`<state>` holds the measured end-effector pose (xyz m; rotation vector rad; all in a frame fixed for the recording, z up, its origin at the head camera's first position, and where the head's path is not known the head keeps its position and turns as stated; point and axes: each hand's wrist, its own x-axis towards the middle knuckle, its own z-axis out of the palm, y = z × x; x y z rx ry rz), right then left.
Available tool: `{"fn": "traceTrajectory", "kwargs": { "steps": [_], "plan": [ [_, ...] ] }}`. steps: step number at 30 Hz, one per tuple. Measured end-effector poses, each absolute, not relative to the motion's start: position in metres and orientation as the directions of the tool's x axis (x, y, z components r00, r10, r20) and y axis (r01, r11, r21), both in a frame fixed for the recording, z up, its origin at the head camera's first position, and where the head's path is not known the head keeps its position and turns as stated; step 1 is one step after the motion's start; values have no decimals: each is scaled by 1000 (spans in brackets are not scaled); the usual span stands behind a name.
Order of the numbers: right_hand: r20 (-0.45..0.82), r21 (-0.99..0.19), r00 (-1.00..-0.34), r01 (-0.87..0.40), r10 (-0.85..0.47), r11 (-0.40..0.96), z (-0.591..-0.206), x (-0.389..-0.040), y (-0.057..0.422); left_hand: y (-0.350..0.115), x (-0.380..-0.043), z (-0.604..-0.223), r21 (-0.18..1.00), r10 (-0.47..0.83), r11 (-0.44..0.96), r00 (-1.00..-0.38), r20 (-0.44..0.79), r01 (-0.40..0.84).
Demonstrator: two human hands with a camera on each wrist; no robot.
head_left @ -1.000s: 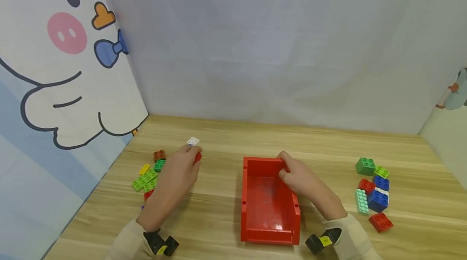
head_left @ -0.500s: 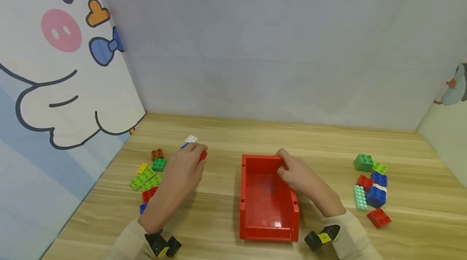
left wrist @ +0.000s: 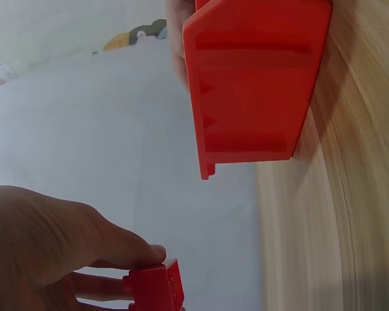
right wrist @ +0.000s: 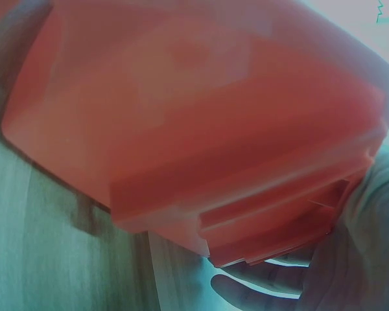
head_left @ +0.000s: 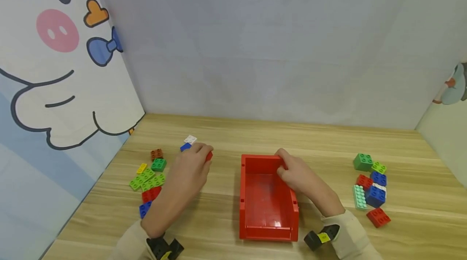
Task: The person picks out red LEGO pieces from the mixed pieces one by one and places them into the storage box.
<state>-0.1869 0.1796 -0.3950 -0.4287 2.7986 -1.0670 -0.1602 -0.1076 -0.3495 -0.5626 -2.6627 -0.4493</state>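
Between thumb and fingers my left hand (head_left: pixel 187 170) pinches a red toy brick (left wrist: pixel 154 288), held above the table left of the bin. In the head view only a sliver of that brick shows past the fingertips. My right hand (head_left: pixel 300 175) grips the far right corner of an open red plastic bin (head_left: pixel 242 199), thumb inside the wall. The bin's floor is bare. The right wrist view is filled by the bin's outer side, with part of the right hand at lower right. Just beyond the left hand lie a blue brick (head_left: pixel 185 147) and a white brick (head_left: pixel 190 139).
Left of the left forearm lie several bricks, among them a brown brick (head_left: pixel 157 154), a green brick (head_left: pixel 158 165), a yellow brick (head_left: pixel 142 168) and lime bricks (head_left: pixel 142 179). Another group, with a mint brick (head_left: pixel 359 197) and a red brick (head_left: pixel 378 217), sits on the right.
My left hand has moved right with the red brick, away from the pile, uncovering the blue brick near the white one. The right hand keeps its hold on the bin.
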Motion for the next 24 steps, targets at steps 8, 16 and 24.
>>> {"fn": "traceTrajectory", "kwargs": {
  "steps": [8, 16, 24],
  "plan": [
    [-20, -647, -956, -212, -294, 732, -394, -187, 180, -101, -156, -347, 219, 340, 858, -834, 435, 464],
    [-5, -649, -956, -220, -294, 728, -392, -187, 179, -90, -145, -340, 217, 370, 836, -810, 456, 504],
    [-4, -640, -956, -223, -294, 735, -393, -187, 179, -80, -138, -337, 215, 392, 818, -790, 471, 534]
  ]
}}
